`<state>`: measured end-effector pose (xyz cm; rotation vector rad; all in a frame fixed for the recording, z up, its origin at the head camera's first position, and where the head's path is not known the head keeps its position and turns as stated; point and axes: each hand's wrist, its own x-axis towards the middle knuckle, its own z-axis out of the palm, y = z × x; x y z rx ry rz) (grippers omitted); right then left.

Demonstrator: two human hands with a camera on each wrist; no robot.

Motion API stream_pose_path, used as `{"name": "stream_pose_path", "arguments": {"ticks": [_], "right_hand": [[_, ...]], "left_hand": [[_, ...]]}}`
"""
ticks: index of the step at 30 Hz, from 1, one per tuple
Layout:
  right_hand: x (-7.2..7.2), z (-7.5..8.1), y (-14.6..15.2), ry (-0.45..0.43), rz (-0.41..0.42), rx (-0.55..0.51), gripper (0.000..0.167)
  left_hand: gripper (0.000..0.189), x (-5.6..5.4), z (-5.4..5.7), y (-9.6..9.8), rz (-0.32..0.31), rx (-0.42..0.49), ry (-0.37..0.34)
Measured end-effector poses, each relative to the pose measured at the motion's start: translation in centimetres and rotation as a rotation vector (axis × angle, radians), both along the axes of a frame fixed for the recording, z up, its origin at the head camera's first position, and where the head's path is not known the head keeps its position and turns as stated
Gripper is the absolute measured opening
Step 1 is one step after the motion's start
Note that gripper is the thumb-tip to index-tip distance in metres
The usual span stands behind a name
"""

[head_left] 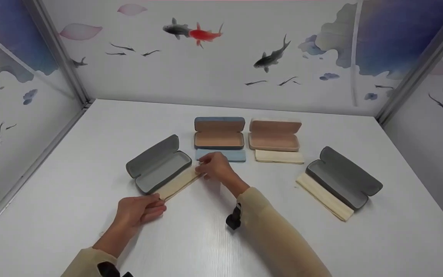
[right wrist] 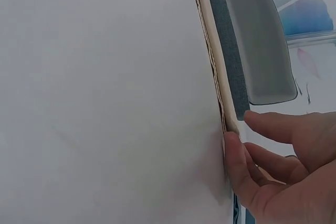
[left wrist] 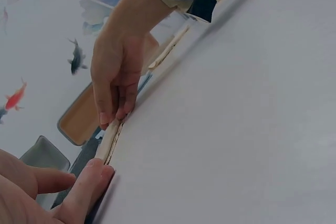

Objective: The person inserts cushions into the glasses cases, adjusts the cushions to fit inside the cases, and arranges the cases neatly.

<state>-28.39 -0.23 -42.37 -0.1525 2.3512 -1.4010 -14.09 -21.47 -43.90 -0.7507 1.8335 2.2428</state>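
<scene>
A folded cream glasses cloth (head_left: 179, 184) lies along the near edge of an open grey glasses case (head_left: 164, 173) on the left. My left hand (head_left: 139, 211) holds the cloth's near end, its fingertips covering that corner in the left wrist view. At the far end my right hand (head_left: 217, 169) has the corner between thumb and fingers, as the right wrist view shows. The cloth's layered edge (right wrist: 212, 64) faces the bare table side. Beyond the right fingers lies a folded blue cloth (head_left: 227, 155), partly behind the hand.
At the back stand an open blue case (head_left: 219, 140) and an open pink-lined case (head_left: 274, 142), the latter with a cream cloth (head_left: 279, 156) before it. To the right, another open grey case (head_left: 340, 181) sits angled beside its cream cloth (head_left: 325, 197). Printed panels (head_left: 225, 77) enclose the white table.
</scene>
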Motion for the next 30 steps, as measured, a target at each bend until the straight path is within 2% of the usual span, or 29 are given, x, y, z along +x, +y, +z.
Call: {"name": "stream_pose_path", "arguments": {"ticks": [9, 17, 23, 30], "right_hand": [[-0.1, -0.2, -0.3, 0.036, 0.023, 0.062, 0.028], [-0.2, -0.1, -0.1, 0.039, 0.032, 0.057, 0.019], [-0.2, 0.4, 0.2, 0.041, 0.053, 0.08, 0.013], [-0.2, 1.5, 0.1, 0.021, 0.102, 0.117, 0.014]], "left_hand": [[0.034, -0.4, -0.2, 0.2, -0.03, -0.084, -0.028], [0.031, -0.6, 0.3, 0.4, -0.041, -0.149, -0.073], [0.035, 0.0, 1.0, 0.6, -0.051, -0.182, -0.078], [0.038, 0.8, 1.7, 0.6, -0.047, -0.252, -0.032]]}}
